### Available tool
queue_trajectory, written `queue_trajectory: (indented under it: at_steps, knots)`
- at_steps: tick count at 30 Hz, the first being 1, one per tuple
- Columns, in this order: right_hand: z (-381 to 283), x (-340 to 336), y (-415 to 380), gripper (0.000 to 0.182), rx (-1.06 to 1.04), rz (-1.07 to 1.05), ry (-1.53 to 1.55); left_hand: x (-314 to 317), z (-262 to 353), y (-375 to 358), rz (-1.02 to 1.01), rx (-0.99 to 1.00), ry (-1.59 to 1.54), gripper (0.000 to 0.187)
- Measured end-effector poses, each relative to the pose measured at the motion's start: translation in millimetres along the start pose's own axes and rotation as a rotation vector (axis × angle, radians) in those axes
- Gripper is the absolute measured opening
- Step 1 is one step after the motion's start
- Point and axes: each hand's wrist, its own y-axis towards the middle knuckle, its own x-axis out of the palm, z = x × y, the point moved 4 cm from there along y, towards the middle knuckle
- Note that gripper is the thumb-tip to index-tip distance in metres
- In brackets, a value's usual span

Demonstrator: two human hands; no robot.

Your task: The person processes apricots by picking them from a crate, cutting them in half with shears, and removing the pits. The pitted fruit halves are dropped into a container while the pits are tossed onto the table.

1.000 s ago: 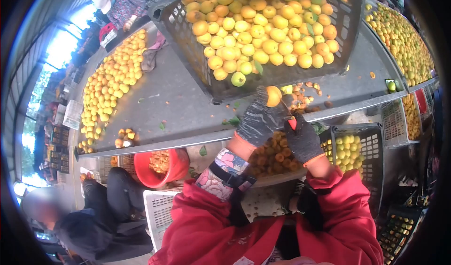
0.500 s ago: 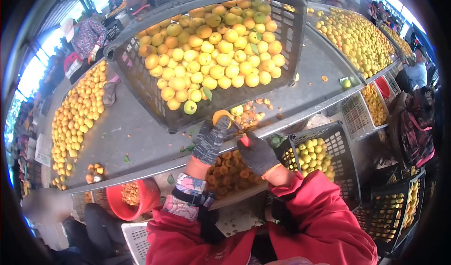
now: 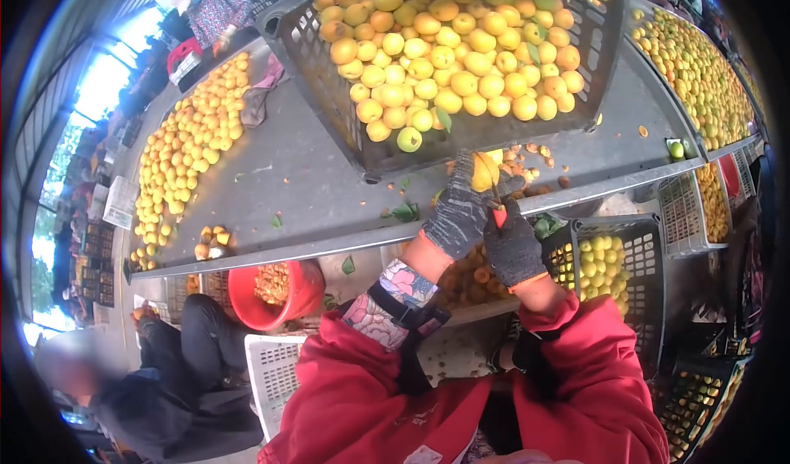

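Note:
In a grey knit glove, my left hand (image 3: 459, 217) is closed round a yellow peach (image 3: 487, 168) at the near edge of the metal table (image 3: 329, 209). My right hand (image 3: 514, 246), in a dark grey glove, grips a small red-handled knife (image 3: 499, 215). Its thin blade points up against the fruit, and the fingers of both hands are close together there. Just beyond lie brown-orange pits and scraps (image 3: 522, 161). A tilted black crate (image 3: 362, 147) full of yellow peaches stands over the hands.
Below the table edge are cut fruit halves (image 3: 469, 281), a red bucket (image 3: 311, 295) of pieces and a black crate (image 3: 646, 258) with greenish-yellow fruit. More peaches (image 3: 193, 143) are heaped at left and right (image 3: 699, 77). A person (image 3: 177, 406) sits at the lower left.
The view has swung left, so the scene sits further right. A hollow orange fruit half was in my left hand; now a yellow peach is there. My hands are closer together.

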Motion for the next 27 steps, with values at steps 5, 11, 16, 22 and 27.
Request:
queue_trajectory:
  at_steps: [5,11,16,22,27]
  knots:
    - [-9,-11,-3,0.038,0.002,-0.046,-0.044,2,15,-16,0.09,-0.122,-0.097,0.043]
    - [-20,-55,6,0.037,0.051,-0.058,0.459,8,34,-29,0.084,-0.118,0.118,0.037]
    - [-13,-53,13,0.037,0.005,-0.184,0.545,-3,18,-32,-0.072,-0.224,0.322,0.037]
    - [-22,-46,10,0.045,-0.317,-0.006,0.323,-3,34,-39,-0.112,0.503,1.243,0.04]
    - [-14,-41,10,0.058,-0.205,-0.17,0.66,15,27,-34,0.129,0.199,0.958,0.042]
